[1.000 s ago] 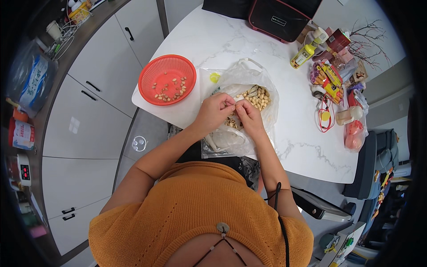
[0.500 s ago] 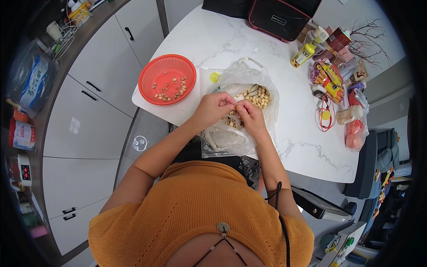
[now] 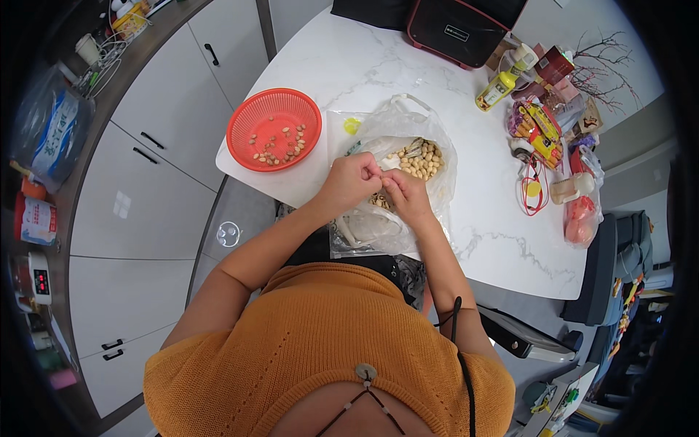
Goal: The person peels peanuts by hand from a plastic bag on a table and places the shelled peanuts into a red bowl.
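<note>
Over the open mouth of a white plastic bag [image 3: 444, 182], my left hand [image 3: 352, 179] and my right hand [image 3: 408, 193] meet, fingertips pinched together. Whatever lies between them is too small and covered to make out. Inside the bag, just beyond my right hand, is a pile of pale tan nuts in their shells, which look like peanuts [image 3: 424, 164]. Split shells with dark insides [image 3: 378, 199] show below my fingers. To the left of my left hand stands a round red plastic basket [image 3: 240, 124], with loose shelled kernels [image 3: 271, 155] scattered over its bottom.
The bags rest on a white marble-patterned table [image 3: 502, 247]. At the right edge are a yellow bottle [image 3: 497, 90], snack packets [image 3: 537, 131], a clear cup [image 3: 572, 188] and a bag of red things [image 3: 581, 221]. A black box-shaped appliance [image 3: 459, 33] stands at the back.
Both hands have shifted slightly left. My left fingers have curled in more tightly, and both hands still meet at the fingertips. The basket and the bag have stayed put.
</note>
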### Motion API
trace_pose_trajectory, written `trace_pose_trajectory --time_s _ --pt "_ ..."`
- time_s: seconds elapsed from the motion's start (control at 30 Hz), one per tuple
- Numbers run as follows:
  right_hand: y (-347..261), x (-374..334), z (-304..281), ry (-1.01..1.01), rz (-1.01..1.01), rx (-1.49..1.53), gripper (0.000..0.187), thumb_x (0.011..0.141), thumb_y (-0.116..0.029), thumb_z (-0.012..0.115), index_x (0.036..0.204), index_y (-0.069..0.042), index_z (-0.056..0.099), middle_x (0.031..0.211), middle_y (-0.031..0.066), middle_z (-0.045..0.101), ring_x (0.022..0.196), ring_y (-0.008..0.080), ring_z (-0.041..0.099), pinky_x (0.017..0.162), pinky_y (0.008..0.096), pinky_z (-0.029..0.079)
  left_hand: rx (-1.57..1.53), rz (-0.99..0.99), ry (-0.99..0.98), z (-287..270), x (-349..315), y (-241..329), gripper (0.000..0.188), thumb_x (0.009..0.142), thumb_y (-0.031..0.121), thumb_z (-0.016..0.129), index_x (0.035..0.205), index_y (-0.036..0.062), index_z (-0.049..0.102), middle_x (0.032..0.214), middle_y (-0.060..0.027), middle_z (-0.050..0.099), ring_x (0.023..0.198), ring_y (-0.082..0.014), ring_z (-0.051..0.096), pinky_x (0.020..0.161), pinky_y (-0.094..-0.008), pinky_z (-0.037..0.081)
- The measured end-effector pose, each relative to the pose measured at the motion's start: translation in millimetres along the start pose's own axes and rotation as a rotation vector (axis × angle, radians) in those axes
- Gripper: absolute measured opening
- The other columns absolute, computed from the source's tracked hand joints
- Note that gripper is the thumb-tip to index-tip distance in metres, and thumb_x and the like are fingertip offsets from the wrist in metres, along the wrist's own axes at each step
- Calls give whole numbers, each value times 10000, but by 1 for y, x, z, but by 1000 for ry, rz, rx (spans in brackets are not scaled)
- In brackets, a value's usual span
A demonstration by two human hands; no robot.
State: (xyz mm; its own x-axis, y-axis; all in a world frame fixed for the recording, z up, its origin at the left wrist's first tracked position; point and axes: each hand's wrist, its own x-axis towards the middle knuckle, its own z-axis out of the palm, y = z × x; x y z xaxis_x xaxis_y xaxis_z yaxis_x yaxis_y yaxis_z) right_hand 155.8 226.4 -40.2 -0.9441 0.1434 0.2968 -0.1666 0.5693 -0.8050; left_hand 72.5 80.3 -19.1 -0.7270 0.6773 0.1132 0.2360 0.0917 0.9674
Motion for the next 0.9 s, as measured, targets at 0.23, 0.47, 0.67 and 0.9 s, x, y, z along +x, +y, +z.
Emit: trace_pose_trajectory --time_s 0.23,0.47,0.67,0.9 --pt "7 2 -2 -45 170 385 189 909 -164 516 834 -18 609 612 -6 515 562 63 455 518 203 371 -170 -17 35 5 1 5 30 783 31 596 769 6 586 622 19 553 539 -6 448 486 -182 364" --pt "12 2 -4 -29 220 505 195 917 -167 512 807 -28 594 623 -27 501 566 44 421 517 183 349 12 139 65 4 -1 5 54 782 13 598 831 -1 615 688 8 545 554 -20 443 507 -181 374" --pt "14 2 -1 0 153 418 182 916 -172 515 824 -34 589 626 -31 504 581 42 438 534 185 365 11 104 75 4 -2 3 66 769 39 627 819 0 609 677 6 528 542 -25 435 495 -191 366" --pt "9 1 -1 -3 138 311 155 894 -169 532 841 -33 586 637 -13 537 589 55 471 545 204 390 15 130 76 4 -3 3 68 766 49 633 789 4 587 627 8 517 528 -23 433 482 -192 361"
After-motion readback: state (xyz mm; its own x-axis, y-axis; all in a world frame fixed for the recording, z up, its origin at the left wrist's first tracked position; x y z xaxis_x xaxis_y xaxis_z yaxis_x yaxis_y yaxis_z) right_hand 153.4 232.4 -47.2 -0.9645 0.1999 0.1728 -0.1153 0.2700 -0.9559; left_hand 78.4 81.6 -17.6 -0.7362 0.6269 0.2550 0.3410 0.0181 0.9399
